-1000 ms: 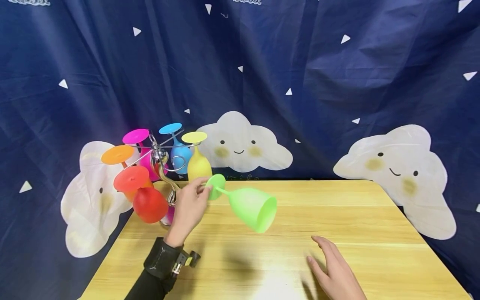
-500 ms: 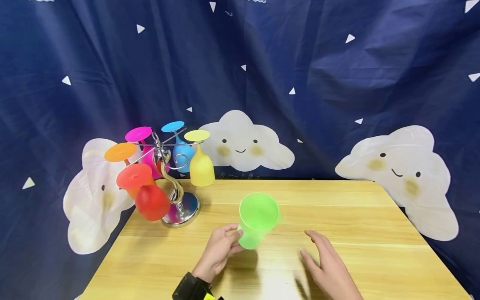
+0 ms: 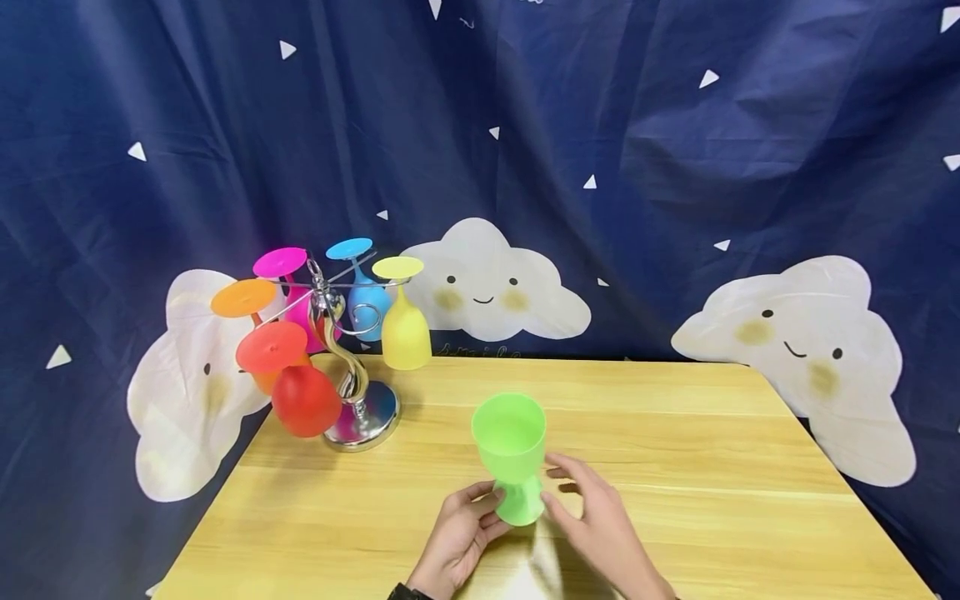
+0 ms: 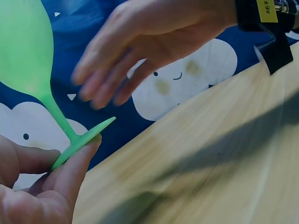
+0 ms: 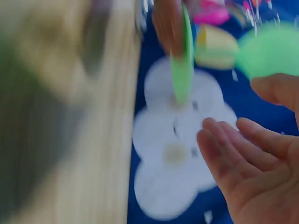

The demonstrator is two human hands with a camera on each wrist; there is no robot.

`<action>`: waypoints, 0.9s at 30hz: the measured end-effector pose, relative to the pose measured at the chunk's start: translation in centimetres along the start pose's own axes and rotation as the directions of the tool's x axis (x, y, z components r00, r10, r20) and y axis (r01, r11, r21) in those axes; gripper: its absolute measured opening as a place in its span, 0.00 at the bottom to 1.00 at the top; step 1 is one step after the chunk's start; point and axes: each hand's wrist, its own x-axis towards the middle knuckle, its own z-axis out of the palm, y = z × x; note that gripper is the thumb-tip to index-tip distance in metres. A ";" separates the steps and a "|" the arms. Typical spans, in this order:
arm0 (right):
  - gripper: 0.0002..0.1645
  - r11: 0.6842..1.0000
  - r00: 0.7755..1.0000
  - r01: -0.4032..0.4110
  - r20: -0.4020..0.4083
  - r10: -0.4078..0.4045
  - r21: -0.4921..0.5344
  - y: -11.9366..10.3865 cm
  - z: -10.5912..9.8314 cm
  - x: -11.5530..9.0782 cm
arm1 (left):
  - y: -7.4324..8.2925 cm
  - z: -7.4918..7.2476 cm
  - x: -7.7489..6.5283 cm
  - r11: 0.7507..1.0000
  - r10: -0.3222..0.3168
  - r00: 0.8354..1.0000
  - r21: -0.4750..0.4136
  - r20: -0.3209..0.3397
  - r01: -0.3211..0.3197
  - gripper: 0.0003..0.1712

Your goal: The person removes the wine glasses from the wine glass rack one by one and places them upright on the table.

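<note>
A green plastic wine glass (image 3: 510,446) is held upright over the table, its bowl facing up. My left hand (image 3: 467,527) pinches the foot of the glass between thumb and fingers, as the left wrist view shows at the green foot (image 4: 84,142). My right hand (image 3: 596,517) is close beside the glass on its right, fingers extended and parted. In the right wrist view that hand (image 5: 257,168) has its palm turned up with nothing in its grasp, near the blurred green bowl (image 5: 271,49).
At the left back stands a chrome glass rack (image 3: 363,417) with upside-down glasses hanging from it, among them a red one (image 3: 306,402), an orange one (image 3: 243,298), and a yellow one (image 3: 407,333). A wooden table (image 3: 675,433) reaches to a dark blue cloud-patterned curtain (image 3: 637,125).
My left hand has carried the green wine glass away from the rack toward the table's front middle and turned it upright. My right hand has come left, up to the glass.
</note>
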 end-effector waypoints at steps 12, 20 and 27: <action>0.16 0.999 0.999 -0.043 -0.028 0.043 0.016 -1.1 4.4 0.6 | -0.6 0.3 -0.3 1.000 0.016 0.999 -0.022 -0.028 -0.016 0.25; 0.16 1.000 0.999 -0.025 -0.024 0.026 0.010 -0.7 4.6 0.6 | -1.0 0.2 -0.3 0.999 0.009 0.999 -0.034 -0.043 -0.011 0.26; 0.15 0.998 0.998 -0.057 -0.002 0.057 0.031 -0.2 4.3 0.8 | -0.7 0.3 -0.4 1.000 -0.001 0.999 0.002 -0.039 0.001 0.29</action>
